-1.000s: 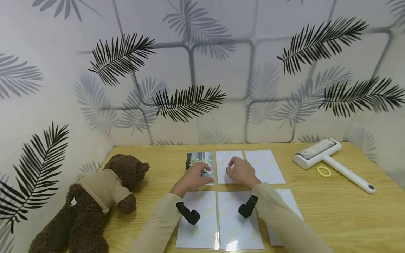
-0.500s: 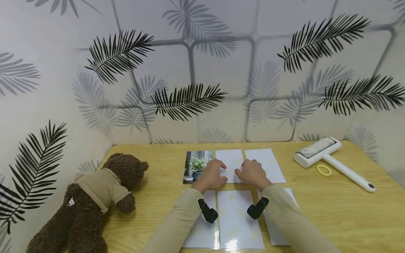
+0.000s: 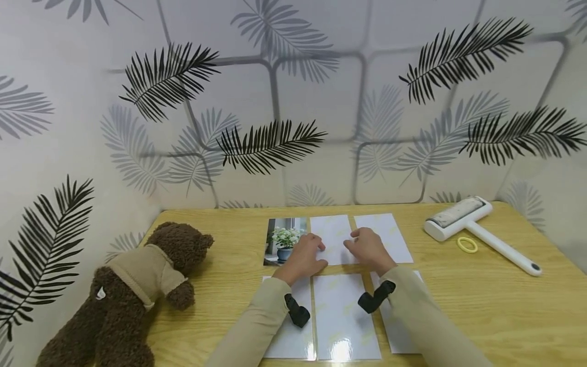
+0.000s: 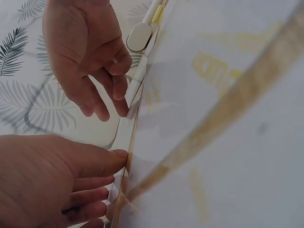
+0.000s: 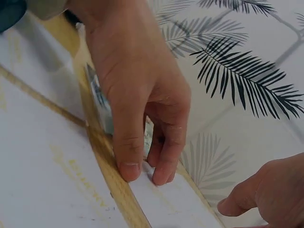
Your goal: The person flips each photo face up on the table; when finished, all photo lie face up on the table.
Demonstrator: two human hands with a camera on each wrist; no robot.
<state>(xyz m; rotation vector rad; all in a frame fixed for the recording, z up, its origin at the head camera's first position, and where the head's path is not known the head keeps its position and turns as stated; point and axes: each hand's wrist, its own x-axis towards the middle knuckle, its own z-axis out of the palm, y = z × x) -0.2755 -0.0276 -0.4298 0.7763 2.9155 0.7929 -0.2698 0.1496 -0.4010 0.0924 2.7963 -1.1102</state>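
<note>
My left hand [image 3: 302, 257] reaches over the lower left part of a white glossy card [image 3: 329, 229], the middle one in the back row. In the right wrist view, the left hand's [image 5: 133, 90] thumb and fingertips rest at the card's surface, fingers loosely bent. Just to the right is my right hand [image 3: 370, 250], bent fingers over the card's right side and nothing between them. The left wrist view shows the right hand [image 4: 88, 52] with its fingers hanging apart. Left of both hands lies a photo card [image 3: 284, 239] of a white-flowered plant in a blue pot, partly covered.
Another white card [image 3: 382, 232] lies at the row's right end. Several more form a front row, including a white card [image 3: 344, 316] between the forearms. A brown teddy bear [image 3: 142, 275] lies left; a white lint roller [image 3: 481, 229] and yellow ring [image 3: 467, 245] lie right.
My left hand has moved right, off the photo card and onto the middle white card, uncovering the potted plant. My right hand has shifted slightly right.
</note>
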